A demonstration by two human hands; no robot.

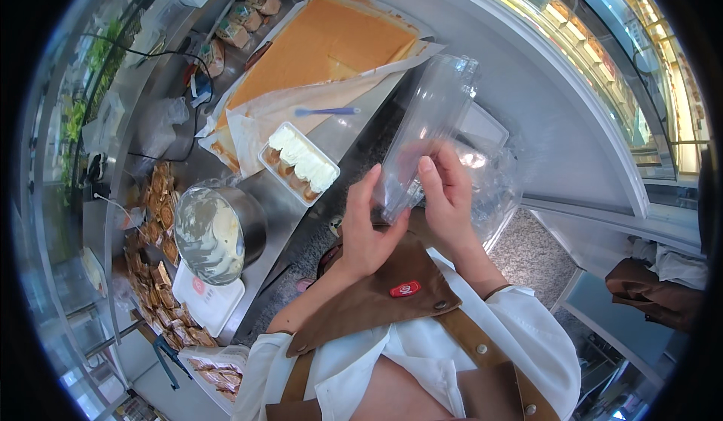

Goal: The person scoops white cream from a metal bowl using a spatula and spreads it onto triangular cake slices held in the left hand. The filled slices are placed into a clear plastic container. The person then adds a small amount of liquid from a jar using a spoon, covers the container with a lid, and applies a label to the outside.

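A stack of clear plastic lids or trays (423, 116) is between my hands, away from the steel counter. My left hand (367, 223) grips its lower left end, thumb and fingers around the edge. My right hand (449, 195) holds its right side, fingers curled against the plastic. On the counter's edge, to the left of my hands, sits a white-rimmed plastic box (299, 164) with piped white cream over brown pieces. Beyond it a blue silicone spatula (327, 111) lies on baking paper beside a large sheet of brown-topped sponge cake (333, 42).
A steel mixing bowl (212, 234) with cream residue stands by a white kitchen scale (212, 302). Many wrapped pastries (164, 302) lie along the left. A clear plastic bag (486, 178) is right of my hands. A black cable (197, 110) crosses the counter. A lit display case (599, 42) curves at upper right.
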